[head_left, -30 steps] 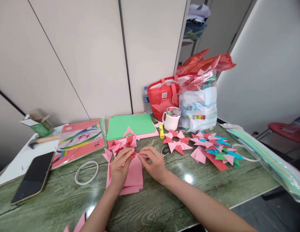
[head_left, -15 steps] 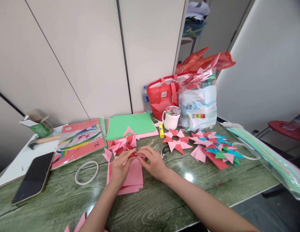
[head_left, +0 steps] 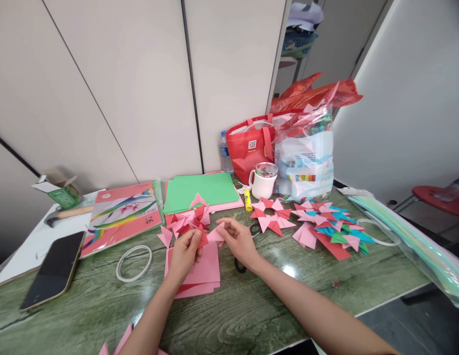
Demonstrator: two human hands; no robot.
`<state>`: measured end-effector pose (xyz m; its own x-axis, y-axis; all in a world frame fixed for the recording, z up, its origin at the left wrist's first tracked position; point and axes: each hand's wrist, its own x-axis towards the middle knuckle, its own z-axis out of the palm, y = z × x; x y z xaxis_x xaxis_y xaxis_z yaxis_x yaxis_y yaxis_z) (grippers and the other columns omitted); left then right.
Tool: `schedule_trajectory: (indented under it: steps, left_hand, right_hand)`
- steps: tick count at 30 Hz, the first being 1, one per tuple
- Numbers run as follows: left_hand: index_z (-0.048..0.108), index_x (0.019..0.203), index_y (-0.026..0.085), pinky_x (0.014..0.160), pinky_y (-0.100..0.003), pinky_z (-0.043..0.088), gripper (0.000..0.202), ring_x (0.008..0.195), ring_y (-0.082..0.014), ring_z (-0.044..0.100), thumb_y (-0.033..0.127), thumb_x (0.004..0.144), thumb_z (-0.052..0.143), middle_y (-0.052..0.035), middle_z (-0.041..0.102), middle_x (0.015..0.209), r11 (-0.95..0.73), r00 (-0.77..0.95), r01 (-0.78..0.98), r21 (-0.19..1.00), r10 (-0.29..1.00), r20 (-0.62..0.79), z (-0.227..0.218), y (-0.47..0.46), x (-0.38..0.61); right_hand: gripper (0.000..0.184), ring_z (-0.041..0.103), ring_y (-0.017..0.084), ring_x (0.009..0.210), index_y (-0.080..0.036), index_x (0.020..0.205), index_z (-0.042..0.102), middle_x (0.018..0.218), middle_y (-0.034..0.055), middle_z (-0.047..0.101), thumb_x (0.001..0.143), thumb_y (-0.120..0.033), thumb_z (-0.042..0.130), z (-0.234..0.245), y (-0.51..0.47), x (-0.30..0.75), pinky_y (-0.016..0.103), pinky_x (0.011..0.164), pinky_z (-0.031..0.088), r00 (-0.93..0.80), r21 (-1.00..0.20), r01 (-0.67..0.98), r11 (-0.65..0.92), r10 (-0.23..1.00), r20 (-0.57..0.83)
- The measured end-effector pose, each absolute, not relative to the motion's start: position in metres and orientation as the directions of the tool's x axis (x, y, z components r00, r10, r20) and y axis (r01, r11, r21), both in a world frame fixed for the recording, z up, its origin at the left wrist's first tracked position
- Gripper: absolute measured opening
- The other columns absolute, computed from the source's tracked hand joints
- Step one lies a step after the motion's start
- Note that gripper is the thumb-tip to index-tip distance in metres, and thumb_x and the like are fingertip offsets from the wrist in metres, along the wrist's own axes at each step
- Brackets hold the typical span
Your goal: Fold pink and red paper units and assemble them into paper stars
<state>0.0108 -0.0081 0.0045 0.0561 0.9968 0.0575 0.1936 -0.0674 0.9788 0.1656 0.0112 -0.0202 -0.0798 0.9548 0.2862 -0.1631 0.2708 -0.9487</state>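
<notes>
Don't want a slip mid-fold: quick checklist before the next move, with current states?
1. Left hand has a grip: ok, pinching a red folded piece.
2. Right hand has a grip: ok, pinching a pink folded piece.
3. Those two pieces joined: cannot tell; they look close, but any contact is too small to make out.
4. Pink sheets squared up: not ok; the near edges are uneven.
5. Scissors fully in view: not ok; partly hidden by the right hand.
6. White mug upright: ok.
</notes>
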Motion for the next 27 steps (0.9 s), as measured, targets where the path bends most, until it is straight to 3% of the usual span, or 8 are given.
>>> schedule_trajectory:
  steps: [3, 9, 16, 22, 24, 27]
  left_hand:
    - [0.056, 0.088, 0.015, 0.034, -0.017, 0.024, 0.032, 0.032, -0.0061, 0.033, 0.045, 0.08, 0.048, 0.0103, 0.037, 0.044, -0.073, 0.071, 0.226, 0.972, 0.996, 0.058, 0.004, -0.009, 0.012]
    - [0.056, 0.112, 0.015, 0.04, -0.021, 0.036, 0.046, 0.041, -0.0092, 0.043, 0.039, 0.073, 0.059, 0.005, 0.053, 0.057, -0.171, 0.077, 0.343, 0.924, 0.985, 0.154, 0.005, -0.009, 0.012]
    - [0.057, 0.117, 0.017, 0.059, -0.025, 0.047, 0.049, 0.062, -0.0168, 0.059, 0.035, 0.072, 0.061, 0.0021, 0.062, 0.061, -0.224, 0.137, 0.39, 0.893, 0.973, 0.184, 0.008, -0.012, 0.012]
    - [0.061, 0.112, 0.015, 0.08, -0.034, 0.047, 0.047, 0.09, -0.0244, 0.061, 0.035, 0.069, 0.063, -0.0077, 0.069, 0.095, -0.269, 0.085, 0.49, 0.829, 0.961, 0.261, 0.002, -0.01, 0.014]
    - [0.061, 0.111, 0.014, 0.078, -0.034, 0.047, 0.047, 0.088, -0.0247, 0.062, 0.035, 0.07, 0.062, -0.0074, 0.07, 0.091, -0.268, 0.072, 0.499, 0.824, 0.961, 0.269, 0.0, -0.01, 0.014]
    - [0.06, 0.114, 0.014, 0.071, -0.032, 0.049, 0.047, 0.079, -0.0226, 0.063, 0.035, 0.072, 0.061, -0.002, 0.068, 0.07, -0.26, 0.078, 0.466, 0.845, 0.964, 0.254, -0.001, -0.01, 0.015]
  right_hand:
    - [0.023, 0.055, 0.01, 0.049, -0.02, 0.095, 0.059, 0.062, -0.0056, 0.046, 0.076, -0.034, 0.059, -0.016, 0.01, 0.166, 0.021, 0.046, 0.051, -0.063, -0.95, -0.154, 0.271, 0.957, 0.283]
    - [0.018, 0.048, 0.008, 0.046, -0.016, 0.081, 0.061, 0.054, -0.0056, 0.048, 0.071, -0.031, 0.065, -0.012, 0.007, 0.168, 0.019, 0.043, 0.04, 0.078, -0.954, -0.012, 0.299, 0.952, 0.298]
    - [0.023, 0.044, 0.007, 0.037, -0.017, 0.079, 0.059, 0.047, -0.0071, 0.049, 0.069, -0.037, 0.066, -0.012, 0.005, 0.165, 0.018, 0.034, 0.036, 0.024, -0.973, -0.118, 0.198, 0.98, 0.197]
    - [0.026, 0.044, 0.007, 0.031, -0.017, 0.08, 0.058, 0.043, -0.0082, 0.049, 0.069, -0.039, 0.066, -0.008, 0.002, 0.164, 0.017, 0.029, 0.037, 0.006, -0.97, -0.186, 0.155, 0.988, 0.157]
    - [0.025, 0.044, 0.007, 0.031, -0.016, 0.079, 0.058, 0.043, -0.0082, 0.05, 0.07, -0.038, 0.066, -0.007, 0.001, 0.164, 0.016, 0.029, 0.038, 0.001, -0.967, -0.197, 0.164, 0.986, 0.167]
    - [0.025, 0.046, 0.007, 0.031, -0.016, 0.078, 0.057, 0.043, -0.0082, 0.05, 0.07, -0.038, 0.067, -0.005, 0.0, 0.164, 0.016, 0.029, 0.039, 0.004, -0.964, -0.207, 0.168, 0.985, 0.171]
